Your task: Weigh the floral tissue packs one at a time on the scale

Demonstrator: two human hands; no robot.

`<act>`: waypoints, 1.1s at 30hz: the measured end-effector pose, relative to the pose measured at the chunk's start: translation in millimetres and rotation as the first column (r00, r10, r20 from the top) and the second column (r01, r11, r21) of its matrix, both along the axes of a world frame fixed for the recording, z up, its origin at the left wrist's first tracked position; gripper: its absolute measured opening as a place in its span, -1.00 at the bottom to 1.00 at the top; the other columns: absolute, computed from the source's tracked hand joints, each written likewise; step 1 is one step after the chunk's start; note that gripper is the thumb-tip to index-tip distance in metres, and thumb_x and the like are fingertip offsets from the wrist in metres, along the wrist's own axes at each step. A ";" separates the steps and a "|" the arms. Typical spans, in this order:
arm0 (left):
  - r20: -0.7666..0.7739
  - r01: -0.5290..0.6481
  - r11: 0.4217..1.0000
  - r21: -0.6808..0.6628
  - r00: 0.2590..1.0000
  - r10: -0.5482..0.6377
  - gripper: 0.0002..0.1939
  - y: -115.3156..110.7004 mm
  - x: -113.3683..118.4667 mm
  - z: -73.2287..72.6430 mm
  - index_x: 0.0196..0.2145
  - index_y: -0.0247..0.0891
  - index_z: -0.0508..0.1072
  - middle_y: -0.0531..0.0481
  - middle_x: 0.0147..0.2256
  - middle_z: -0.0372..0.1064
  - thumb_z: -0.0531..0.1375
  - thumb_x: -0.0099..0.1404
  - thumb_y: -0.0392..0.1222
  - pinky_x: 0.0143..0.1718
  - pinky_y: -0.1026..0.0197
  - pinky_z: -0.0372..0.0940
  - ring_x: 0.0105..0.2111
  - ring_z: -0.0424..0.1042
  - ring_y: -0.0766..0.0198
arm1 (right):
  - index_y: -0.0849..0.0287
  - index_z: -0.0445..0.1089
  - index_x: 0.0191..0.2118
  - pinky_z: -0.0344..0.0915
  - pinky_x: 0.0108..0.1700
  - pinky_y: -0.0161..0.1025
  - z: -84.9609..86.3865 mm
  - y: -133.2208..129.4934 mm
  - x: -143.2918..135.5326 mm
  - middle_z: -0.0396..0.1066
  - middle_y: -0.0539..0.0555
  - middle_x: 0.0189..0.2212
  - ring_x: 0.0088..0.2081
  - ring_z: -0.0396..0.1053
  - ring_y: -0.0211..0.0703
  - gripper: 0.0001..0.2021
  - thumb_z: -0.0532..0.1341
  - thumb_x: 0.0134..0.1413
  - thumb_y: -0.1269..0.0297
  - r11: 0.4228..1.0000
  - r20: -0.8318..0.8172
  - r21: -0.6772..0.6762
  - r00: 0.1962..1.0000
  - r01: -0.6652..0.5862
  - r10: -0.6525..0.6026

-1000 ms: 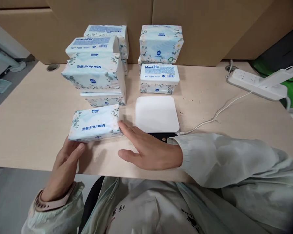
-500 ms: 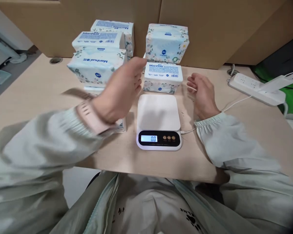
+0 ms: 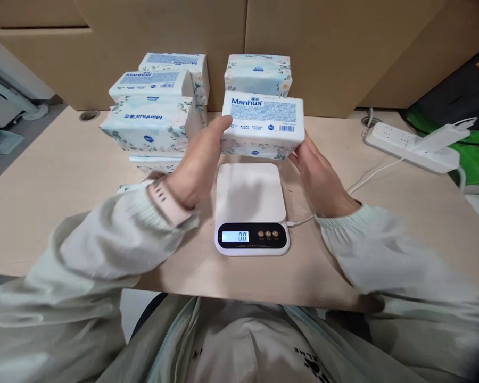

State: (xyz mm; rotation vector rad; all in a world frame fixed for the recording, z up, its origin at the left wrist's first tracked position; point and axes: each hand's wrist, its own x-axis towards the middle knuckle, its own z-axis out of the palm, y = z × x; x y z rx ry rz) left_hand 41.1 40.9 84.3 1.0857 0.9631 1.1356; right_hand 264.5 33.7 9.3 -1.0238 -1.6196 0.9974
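Observation:
Between my two hands is a white-and-blue tissue pack [image 3: 263, 125] with a floral print, raised just behind the scale. My left hand [image 3: 201, 159] grips its left end, the thumb on the near left corner. At the right end, the fingers of my right hand [image 3: 317, 173] press against its lower corner. In front of the pack lies a white digital scale [image 3: 250, 194] with a lit display reading 0.0. Nothing rests on its plate, where a shadow falls.
More tissue packs [image 3: 147, 125] are stacked at the left, beside my left forearm. Another pack [image 3: 257, 74] stands behind the held one against a cardboard panel [image 3: 319, 58]. A power strip [image 3: 409, 146] with a plugged-in adapter lies at the right; a thin cable runs to the scale.
Both hands have closed in on the tissue pack from its two sides and lifted it off the table. The view has shifted slightly.

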 end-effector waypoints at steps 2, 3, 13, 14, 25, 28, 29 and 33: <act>-0.059 0.079 0.996 0.040 0.995 -0.076 -0.51 -39.7 -12.5 14.1 0.34 -0.37 0.42 -0.06 0.46 0.23 0.01 0.62 -0.10 0.65 -0.12 -0.27 0.60 -0.26 -0.06 | -0.32 0.20 0.45 -0.06 0.64 0.13 17.2 -32.1 1.6 0.12 -0.26 0.54 0.62 -0.12 -0.04 -0.42 0.00 0.44 -0.26 0.999 -0.014 -0.031 1.000 -0.029 0.028; -0.094 0.107 0.994 0.034 0.990 -0.103 -0.50 -58.0 -19.0 17.7 0.36 -0.24 0.43 0.04 0.45 0.24 0.01 0.61 -0.06 0.65 -0.13 -0.27 0.60 -0.30 -0.05 | -0.33 0.18 0.47 -0.08 0.64 0.14 22.5 -46.6 2.1 0.09 -0.27 0.55 0.62 -0.12 -0.01 -0.43 0.01 0.45 -0.23 0.997 -0.028 -0.053 0.999 -0.048 0.047; -0.119 0.046 0.990 -0.133 0.991 -0.062 -0.47 -118.0 -49.0 -24.1 0.42 0.14 0.36 0.32 0.52 0.03 0.15 0.55 0.10 0.66 -0.17 -0.21 0.60 -0.24 -0.03 | -0.44 0.12 0.48 0.02 0.63 0.14 -3.0 -96.8 3.3 0.13 -0.31 0.53 0.56 0.09 -0.04 -0.51 0.04 0.55 0.04 0.988 -0.018 -0.124 0.996 -0.089 0.088; -0.105 0.019 0.993 -0.114 0.994 -0.031 -0.47 -117.9 -47.3 -29.4 0.42 0.13 0.36 0.32 0.52 0.02 0.15 0.56 0.09 0.66 -0.16 -0.23 0.60 -0.24 0.00 | -0.43 0.15 0.47 0.02 0.63 0.16 -8.0 -97.9 3.9 0.15 -0.29 0.52 0.56 0.10 -0.02 -0.51 0.05 0.54 0.05 0.994 -0.013 -0.096 0.999 -0.045 0.043; -0.068 -0.070 0.970 0.234 0.994 0.088 -0.46 -122.4 -37.7 -64.2 0.50 0.18 0.19 0.39 0.57 -0.19 -0.01 0.64 0.11 0.67 0.01 -0.32 0.62 -0.36 0.15 | -0.32 0.34 0.39 0.10 0.55 0.33 -37.9 -103.8 9.5 0.42 -0.13 0.38 0.46 0.29 0.13 -0.55 0.06 0.50 0.10 0.944 -0.137 0.072 0.941 0.322 -0.311; -0.079 -0.039 0.971 0.236 0.995 0.060 -0.46 -123.0 -39.6 -64.9 0.50 0.19 0.17 0.40 0.57 -0.22 -0.06 0.65 0.10 0.67 0.04 -0.32 0.62 -0.37 0.16 | -0.31 0.35 0.38 0.08 0.56 0.31 -38.3 -103.4 9.2 0.41 -0.13 0.39 0.45 0.31 0.13 -0.55 0.05 0.50 0.08 0.950 -0.124 0.060 0.946 0.307 -0.299; -0.084 -0.029 0.971 0.238 0.995 0.050 -0.46 -123.1 -39.9 -64.8 0.51 0.19 0.16 0.41 0.57 -0.24 -0.07 0.66 0.10 0.67 0.04 -0.32 0.62 -0.37 0.15 | -0.31 0.35 0.39 0.07 0.56 0.31 -38.5 -103.5 9.2 0.40 -0.13 0.39 0.45 0.31 0.13 -0.55 0.05 0.50 0.08 0.952 -0.117 0.061 0.950 0.299 -0.290; -0.092 0.002 0.972 0.234 0.996 0.020 -0.46 -123.7 -40.0 -64.1 0.51 0.22 0.13 0.44 0.57 -0.27 -0.08 0.66 0.08 0.67 -0.01 -0.33 0.62 -0.39 0.14 | -0.29 0.34 0.40 0.08 0.56 0.29 -39.4 -104.3 9.5 0.39 -0.12 0.40 0.45 0.31 0.12 -0.54 0.03 0.51 0.07 0.955 -0.099 0.066 0.955 0.288 -0.280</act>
